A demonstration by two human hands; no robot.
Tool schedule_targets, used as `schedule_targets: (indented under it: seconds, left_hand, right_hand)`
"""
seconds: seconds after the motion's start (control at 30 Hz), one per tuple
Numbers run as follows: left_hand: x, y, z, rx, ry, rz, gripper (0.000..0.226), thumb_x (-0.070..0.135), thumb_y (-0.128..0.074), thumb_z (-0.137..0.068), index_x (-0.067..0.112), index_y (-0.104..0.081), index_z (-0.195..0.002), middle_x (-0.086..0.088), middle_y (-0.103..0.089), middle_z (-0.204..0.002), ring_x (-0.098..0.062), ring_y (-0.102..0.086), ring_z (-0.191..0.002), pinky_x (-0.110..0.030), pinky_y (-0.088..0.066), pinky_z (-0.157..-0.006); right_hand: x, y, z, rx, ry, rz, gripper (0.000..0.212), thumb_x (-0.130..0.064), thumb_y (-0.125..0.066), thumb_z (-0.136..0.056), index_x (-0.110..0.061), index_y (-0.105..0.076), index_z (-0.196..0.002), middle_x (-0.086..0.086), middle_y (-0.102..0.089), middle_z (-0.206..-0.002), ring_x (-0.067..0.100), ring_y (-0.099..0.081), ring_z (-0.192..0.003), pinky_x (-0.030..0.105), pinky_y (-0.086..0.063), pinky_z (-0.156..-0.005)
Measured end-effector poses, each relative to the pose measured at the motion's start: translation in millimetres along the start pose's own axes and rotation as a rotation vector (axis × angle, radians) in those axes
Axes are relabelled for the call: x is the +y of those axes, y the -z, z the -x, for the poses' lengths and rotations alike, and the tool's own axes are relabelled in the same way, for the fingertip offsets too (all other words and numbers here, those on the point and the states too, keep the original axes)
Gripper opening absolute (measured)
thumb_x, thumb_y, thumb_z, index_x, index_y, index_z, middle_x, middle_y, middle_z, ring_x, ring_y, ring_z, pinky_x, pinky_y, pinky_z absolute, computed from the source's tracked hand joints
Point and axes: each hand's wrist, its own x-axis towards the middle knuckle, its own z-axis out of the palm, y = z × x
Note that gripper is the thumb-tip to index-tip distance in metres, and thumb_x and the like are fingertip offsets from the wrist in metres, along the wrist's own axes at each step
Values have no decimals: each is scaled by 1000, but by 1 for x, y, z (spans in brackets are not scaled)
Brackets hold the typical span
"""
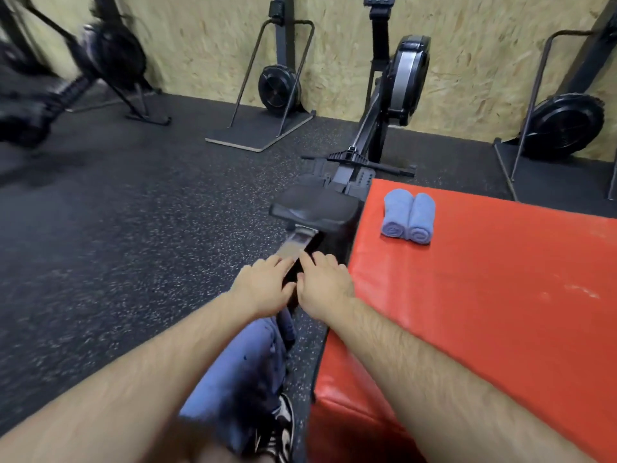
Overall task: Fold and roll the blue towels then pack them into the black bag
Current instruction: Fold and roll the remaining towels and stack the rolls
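Two rolled blue towels (408, 217) lie side by side on the near-left part of a red padded block (484, 295), spiral ends facing me. My left hand (263, 285) and my right hand (325, 284) reach forward side by side, palms down and fingers relaxed, holding nothing. Both hover over the metal rail (297, 243) of a rowing machine, left of the block and short of the towels. Blue fabric (240, 365) shows under my forearms; I cannot tell whether it is a towel or clothing. No black bag shows in this view.
The rowing machine's black seat (314, 210) and flywheel (405, 78) stand ahead, tight against the block's left edge. Other black fitness machines (278, 85) line the chipboard wall. Dark speckled rubber floor (133, 228) spreads to the left. A shoe (282, 426) shows near the bottom.
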Motion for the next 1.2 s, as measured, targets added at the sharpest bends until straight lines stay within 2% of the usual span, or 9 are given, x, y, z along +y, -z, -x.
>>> schedule_targets:
  seconds: [0.17, 0.37, 0.53, 0.63, 0.8, 0.9, 1.0, 1.07, 1.2]
  left_hand:
    - [-74, -34, 17, -404, 123, -92, 66, 45, -55, -93, 32, -29, -152, -2, -36, -155, -29, -44, -135, -42, -41, -107]
    - [-131, -48, 21, -646, 163, -121, 63, 34, -76, -84, 26, -48, -140, -6, -53, -141, -25, -56, -120, -29, -45, -92]
    - [-133, -50, 34, -720, 72, -258, 53, 25, -75, -86, 14, -54, -133, -9, -50, -136, -22, -55, -91, -12, -35, -41]
    - [-135, -57, 39, -795, 45, -316, 56, 33, -78, -83, 17, -55, -131, -8, -53, -135, -19, -49, -83, -21, -33, -43]
    - [-137, -57, 39, -749, -42, -268, 45, 30, -71, -89, 15, -60, -130, -5, -62, -130, -23, -58, -103, -20, -38, -55]
    - [-145, -53, 32, -656, -31, -108, 25, 20, -66, -90, 11, -65, -113, -8, -69, -115, -23, -56, -86, -18, -45, -60]
    - [-156, -44, 24, -434, 20, 172, 16, 23, -72, -83, 21, -57, -87, -2, -65, -92, -21, -52, -77, -39, -53, -77]
    - [-155, -31, 23, -305, 19, 351, 21, 23, -73, -83, 22, -52, -88, 2, -60, -89, -18, -51, -79, -36, -48, -75]
    - [-152, -18, 24, -244, 45, 393, 25, 24, -72, -84, 21, -46, -83, 4, -53, -79, -17, -48, -74, -34, -38, -65]
  right_hand:
    - [-57, -41, -7, -207, 77, -7, 47, -32, -44, -99, -19, -36, -144, 7, -47, -137, 30, -46, -123, 42, -40, -93]
    - [-101, -91, -4, -443, 108, -114, 41, -32, -44, -101, -17, -47, -139, 6, -48, -141, 29, -46, -131, 40, -43, -100]
    - [-128, -115, 5, -465, 108, -260, 32, -51, -67, -83, -29, -67, -106, 3, -60, -119, 23, -54, -116, 35, -44, -93]
    - [-136, -126, 13, -511, 132, -310, 41, -58, -76, -72, -32, -64, -101, -1, -53, -107, 20, -49, -109, 38, -44, -93]
    - [-144, -136, 17, -474, 183, -351, 22, -43, -73, -85, -25, -62, -91, -1, -49, -97, 25, -50, -106, 40, -44, -90]
    - [-142, -124, 14, -393, 151, -422, 18, -30, -63, -91, -28, -49, -80, 1, -59, -91, 25, -54, -95, 38, -45, -81]
    - [-132, -99, 3, -282, 78, -525, 9, -19, -52, -95, -24, -50, -87, 5, -63, -94, 24, -56, -90, 30, -37, -76]
    - [-124, -80, -9, -200, 58, -548, 5, -13, -49, -94, -11, -54, -94, 8, -63, -92, 24, -55, -85, 26, -31, -71]
    - [-97, -41, -30, -43, -59, -652, 9, -15, -51, -88, -15, -44, -82, 4, -57, -75, 28, -51, -71, 40, -40, -61]
